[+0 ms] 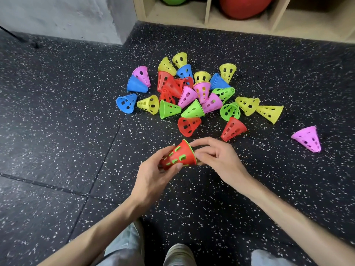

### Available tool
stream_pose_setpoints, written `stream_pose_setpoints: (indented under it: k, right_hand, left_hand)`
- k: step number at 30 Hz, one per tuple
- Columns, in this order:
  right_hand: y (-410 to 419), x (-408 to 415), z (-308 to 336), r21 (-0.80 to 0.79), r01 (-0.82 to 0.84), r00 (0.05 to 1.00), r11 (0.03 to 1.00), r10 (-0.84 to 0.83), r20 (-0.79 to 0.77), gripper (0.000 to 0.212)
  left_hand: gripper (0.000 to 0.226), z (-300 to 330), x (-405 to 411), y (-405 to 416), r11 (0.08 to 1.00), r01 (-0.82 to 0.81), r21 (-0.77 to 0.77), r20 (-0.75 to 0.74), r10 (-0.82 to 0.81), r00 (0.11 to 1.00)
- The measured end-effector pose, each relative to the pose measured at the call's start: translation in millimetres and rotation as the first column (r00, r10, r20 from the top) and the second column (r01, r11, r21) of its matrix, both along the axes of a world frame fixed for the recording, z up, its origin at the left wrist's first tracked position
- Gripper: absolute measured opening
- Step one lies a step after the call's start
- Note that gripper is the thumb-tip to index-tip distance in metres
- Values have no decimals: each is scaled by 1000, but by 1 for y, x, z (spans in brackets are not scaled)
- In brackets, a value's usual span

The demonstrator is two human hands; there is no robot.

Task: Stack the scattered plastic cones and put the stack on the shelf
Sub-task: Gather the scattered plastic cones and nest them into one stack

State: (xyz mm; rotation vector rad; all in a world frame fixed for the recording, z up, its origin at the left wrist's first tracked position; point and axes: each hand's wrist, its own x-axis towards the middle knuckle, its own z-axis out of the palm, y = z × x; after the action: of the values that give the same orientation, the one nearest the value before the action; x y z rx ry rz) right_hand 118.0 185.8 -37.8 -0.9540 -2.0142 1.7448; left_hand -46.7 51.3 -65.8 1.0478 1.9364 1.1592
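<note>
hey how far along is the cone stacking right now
Barely begun. Done: a green cone sits nested inside a red one, making a two-cone stack. In hand: the left hand grips that stack while the right hand pinches its rim. Left: the pile on the floor, plus a stray pink cone, then carrying everything to the shelf.

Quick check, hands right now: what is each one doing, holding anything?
Left hand: grips the red cone, which has a green cone nested inside.
Right hand: fingertips pinch the same cone's wide rim.
</note>
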Motion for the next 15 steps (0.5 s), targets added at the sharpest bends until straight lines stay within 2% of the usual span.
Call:
stream_pose_setpoints:
  k: [9,15]
  right_hand:
    - [7,21,7,-2,-25,998,1000,25,62,24]
    - [17,45,10,68,-34,993,997,26,117,27]
  left_hand:
    - [48,-3,-9,18,969,213,-126,-49,-221,974]
    - [49,-14,11,22,973,210,-93,-41,-214,976]
